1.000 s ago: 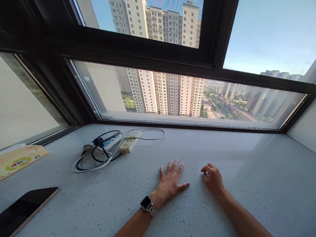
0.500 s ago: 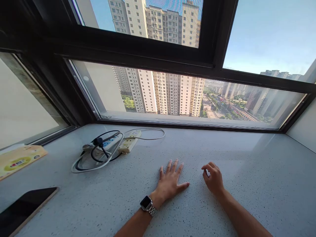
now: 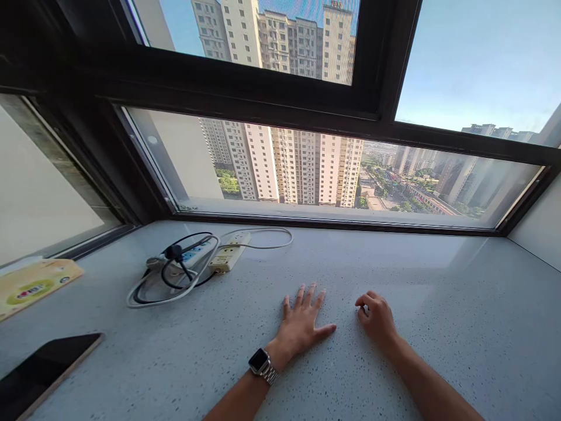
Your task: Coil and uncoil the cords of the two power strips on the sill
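My left hand (image 3: 301, 325) lies flat on the speckled pale sill (image 3: 210, 362), palm down, its fingers spread and nothing in it. A smartwatch (image 3: 259, 359) with a metal band is on that wrist. To its right, my right hand (image 3: 376, 316) has its fingers curled inward, with the thumb close to the bent index finger. Nothing shows between those fingers. The two hands are apart, and no loose object lies between them.
Two power strips, one white-and-blue (image 3: 196, 252) and one cream (image 3: 228, 255), lie by the window among tangled cables (image 3: 175, 299). At the left are a dark-screened phone or tablet (image 3: 48, 365) and a yellow package (image 3: 37, 287). A dark window frame (image 3: 307, 225) borders the sill.
The fingers of my right hand have curled in tighter, narrowing the gap between thumb and index finger, and the hand has shifted slightly left. My left hand has stayed in place.
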Tool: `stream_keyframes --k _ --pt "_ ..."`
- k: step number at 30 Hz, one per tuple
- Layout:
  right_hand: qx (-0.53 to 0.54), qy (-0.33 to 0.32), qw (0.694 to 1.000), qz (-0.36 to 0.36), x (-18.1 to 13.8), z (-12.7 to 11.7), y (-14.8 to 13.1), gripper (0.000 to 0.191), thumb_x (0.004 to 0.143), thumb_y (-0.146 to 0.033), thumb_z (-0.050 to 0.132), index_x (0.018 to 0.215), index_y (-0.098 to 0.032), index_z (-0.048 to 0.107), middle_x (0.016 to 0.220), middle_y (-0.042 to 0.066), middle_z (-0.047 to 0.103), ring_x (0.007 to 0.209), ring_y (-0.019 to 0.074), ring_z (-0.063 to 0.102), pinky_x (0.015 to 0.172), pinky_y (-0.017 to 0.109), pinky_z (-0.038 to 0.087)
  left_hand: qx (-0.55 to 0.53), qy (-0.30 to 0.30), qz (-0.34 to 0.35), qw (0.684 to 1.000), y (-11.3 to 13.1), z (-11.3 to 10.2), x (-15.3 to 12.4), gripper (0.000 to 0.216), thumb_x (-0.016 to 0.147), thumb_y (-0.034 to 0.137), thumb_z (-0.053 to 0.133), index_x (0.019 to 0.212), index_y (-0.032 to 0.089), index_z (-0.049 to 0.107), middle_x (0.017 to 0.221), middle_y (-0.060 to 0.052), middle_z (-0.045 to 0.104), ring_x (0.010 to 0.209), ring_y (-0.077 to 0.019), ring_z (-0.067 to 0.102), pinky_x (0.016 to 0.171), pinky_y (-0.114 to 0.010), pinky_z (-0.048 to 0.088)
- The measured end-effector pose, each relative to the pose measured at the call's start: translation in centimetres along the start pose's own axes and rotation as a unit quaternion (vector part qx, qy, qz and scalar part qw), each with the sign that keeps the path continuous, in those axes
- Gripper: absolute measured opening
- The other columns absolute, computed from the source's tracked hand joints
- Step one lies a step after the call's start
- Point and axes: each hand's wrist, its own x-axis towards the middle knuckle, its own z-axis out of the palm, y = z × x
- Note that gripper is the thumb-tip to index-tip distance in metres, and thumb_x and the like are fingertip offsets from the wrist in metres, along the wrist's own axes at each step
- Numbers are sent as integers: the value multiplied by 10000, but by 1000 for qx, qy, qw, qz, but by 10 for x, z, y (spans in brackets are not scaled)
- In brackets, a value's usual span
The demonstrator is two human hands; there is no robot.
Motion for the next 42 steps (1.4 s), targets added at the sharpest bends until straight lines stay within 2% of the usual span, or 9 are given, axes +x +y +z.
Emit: stream_keyframes --k 5,12,16,22,24,28,30,38,42 --pt "5 73 997 -29 0 1 1 204 809 -124 461 781 -192 651 724 46 625 706 176 596 685 294 457 -1 -2 -3 1000 1 -1 -1 944 777 776 360 1520 222 178 1598 -90 31 1450 -374 -36 1099 -652 -27" --pt "-12 -28 999 12 0 -3 -4 173 749 -89 511 716 -205 635 722 25 618 598 142 541 576 253 413 -3 0 1 1000 1 -2 0 956 770 788 358 1519 219 187 1598 -95 45 1449 -376 -31 1103 -651 -20" --pt "-5 -7 1000 6 0 -3 -3 180 754 -88 505 735 -203 642 728 30 624 633 153 561 593 253 419 3 -1 -1 1000 1 -1 0 952 774 785 352 1521 220 178 1599 -93 36 1449 -377 -36 1101 -652 -24" --pt "15 64 997 -28 0 -1 -1 200 814 -125 463 773 -187 650 719 35 612 648 149 567 635 259 431 -4 -2 -2 1000 1 -2 -1 950 777 779 362 1522 221 168 1598 -92 26 1449 -374 -43 1101 -649 -33" --pt "11 57 998 -26 0 -1 -1 196 808 -121 470 770 -188 649 722 36 614 653 151 567 629 258 428 -4 -2 -2 1000 2 -3 -2 951 778 779 361 1522 220 166 1598 -95 22 1448 -375 -44 1100 -649 -35" --pt "-6 -12 1000 1 0 -3 -4 181 749 -78 514 727 -205 642 717 23 616 606 140 547 551 234 394 0 -6 -3 1000 2 -3 -1 956 775 793 341 1522 224 159 1598 -89 21 1450 -366 -47 1103 -643 -34" --pt "-9 -24 1000 9 0 -4 -5 179 736 -68 529 712 -209 637 713 18 610 594 136 539 522 223 374 1 -8 -2 1000 1 -2 0 960 773 796 338 1522 225 157 1598 -87 18 1451 -365 -46 1103 -645 -33" --pt "-11 -16 1000 3 0 -4 -5 190 738 -72 512 711 -210 639 698 13 601 569 129 521 515 222 367 -10 9 6 1000 -1 1 1 960 766 799 349 1520 227 185 1597 -97 41 1448 -382 -26 1095 -657 -24" --pt "11 34 999 -15 0 -2 -2 196 787 -100 481 756 -199 647 719 25 614 603 138 549 550 234 390 2 -2 -4 1000 0 0 1 939 775 780 355 1522 243 166 1599 -81 21 1451 -368 -41 1101 -650 -26"
